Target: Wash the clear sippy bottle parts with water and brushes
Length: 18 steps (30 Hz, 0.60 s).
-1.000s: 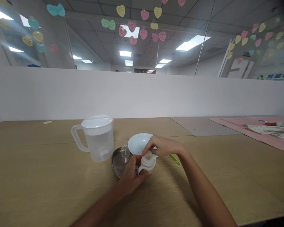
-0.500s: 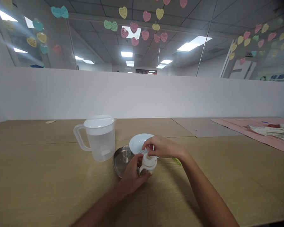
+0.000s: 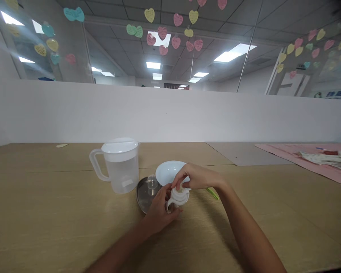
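Observation:
My left hand (image 3: 159, 208) is wrapped round a small baby bottle (image 3: 180, 197) with a white collar and side handles, held over the table in front of me. From above, my right hand (image 3: 198, 176) pinches the pale teat at its top; the fingertips partly cover it. Just left of the bottle lies a round metal tray (image 3: 141, 204), partly behind my left hand. A clear dome-shaped cap (image 3: 152, 182) stands on that tray. Behind my hands is a white bowl (image 3: 167, 170), its right side hidden by my right hand.
A translucent lidded pitcher (image 3: 122, 172) stands left of the tray, handle to the left. Beside my right wrist lies a thin green item (image 3: 212, 193). A pink cloth (image 3: 284, 151) with fabric on it is at far right. A white partition (image 3: 165, 113) closes the back.
My right fingers have moved slightly left and down onto the bottle's top. My left hand keeps its hold on the bottle. The view has shifted very slightly.

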{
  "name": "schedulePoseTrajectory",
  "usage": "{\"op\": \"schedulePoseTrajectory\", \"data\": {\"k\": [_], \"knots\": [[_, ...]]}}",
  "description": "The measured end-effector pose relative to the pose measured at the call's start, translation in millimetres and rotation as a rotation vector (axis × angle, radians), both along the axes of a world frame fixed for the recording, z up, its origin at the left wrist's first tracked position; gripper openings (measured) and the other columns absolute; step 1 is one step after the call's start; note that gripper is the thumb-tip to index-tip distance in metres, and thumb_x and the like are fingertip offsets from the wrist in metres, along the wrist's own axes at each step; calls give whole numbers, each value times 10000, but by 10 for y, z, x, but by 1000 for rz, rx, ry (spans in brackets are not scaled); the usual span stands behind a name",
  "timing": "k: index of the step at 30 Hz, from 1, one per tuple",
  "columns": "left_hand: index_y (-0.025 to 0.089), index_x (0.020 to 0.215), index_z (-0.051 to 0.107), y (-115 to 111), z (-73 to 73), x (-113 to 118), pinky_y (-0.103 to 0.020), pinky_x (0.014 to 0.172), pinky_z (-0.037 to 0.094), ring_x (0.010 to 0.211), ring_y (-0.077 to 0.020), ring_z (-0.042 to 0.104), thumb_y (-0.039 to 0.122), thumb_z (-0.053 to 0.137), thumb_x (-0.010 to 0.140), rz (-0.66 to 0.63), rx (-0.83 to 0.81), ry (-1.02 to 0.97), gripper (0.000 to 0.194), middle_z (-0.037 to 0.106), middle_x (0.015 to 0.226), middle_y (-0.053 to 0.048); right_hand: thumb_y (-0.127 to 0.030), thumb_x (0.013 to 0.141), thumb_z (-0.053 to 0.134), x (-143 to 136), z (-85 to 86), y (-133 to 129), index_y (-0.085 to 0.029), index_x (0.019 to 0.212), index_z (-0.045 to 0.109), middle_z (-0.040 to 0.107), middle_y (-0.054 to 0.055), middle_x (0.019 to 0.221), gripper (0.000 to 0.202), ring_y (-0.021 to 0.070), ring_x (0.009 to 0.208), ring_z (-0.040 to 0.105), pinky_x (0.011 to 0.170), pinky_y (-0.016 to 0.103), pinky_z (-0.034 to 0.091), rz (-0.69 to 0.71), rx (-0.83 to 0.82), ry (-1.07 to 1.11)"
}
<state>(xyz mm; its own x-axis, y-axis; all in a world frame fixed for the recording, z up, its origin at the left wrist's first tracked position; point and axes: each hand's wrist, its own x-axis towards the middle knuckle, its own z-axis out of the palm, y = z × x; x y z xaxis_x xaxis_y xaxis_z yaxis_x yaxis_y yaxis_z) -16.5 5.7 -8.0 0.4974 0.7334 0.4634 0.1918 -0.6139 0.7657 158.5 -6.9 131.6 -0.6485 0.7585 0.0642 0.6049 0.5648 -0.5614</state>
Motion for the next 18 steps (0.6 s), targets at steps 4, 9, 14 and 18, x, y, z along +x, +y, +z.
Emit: {"op": "schedulePoseTrajectory", "data": {"k": [4,9,14,18], "knots": [[197,1223,372,0,4,-3,-360,813,434,945,-222,543,274,636,704,17,-8,16,587,560,1092,-89,4,576,421,-2,0,9,-178,866,705,701,8,832,445,137,800,627,649,181,449,3,48,7],[204,1199,391,-5,7,3,-352,815,430,916,-210,548,258,641,696,19,0,20,564,570,1071,-74,6,562,397,5,-7,28,-171,863,704,699,13,818,465,138,782,625,650,190,450,23,43,9],[193,1184,405,-19,14,5,-342,782,442,899,-211,552,263,639,698,25,-10,17,544,569,1063,-83,23,525,343,10,-38,53,-170,877,690,681,8,759,531,118,730,615,602,179,436,34,-4,28],[199,1186,402,-11,19,11,-357,823,431,933,-216,549,267,637,703,13,1,17,542,564,1087,-84,29,510,328,-17,-60,83,-147,769,678,622,-12,622,470,93,623,574,548,165,406,40,-10,18]]}}
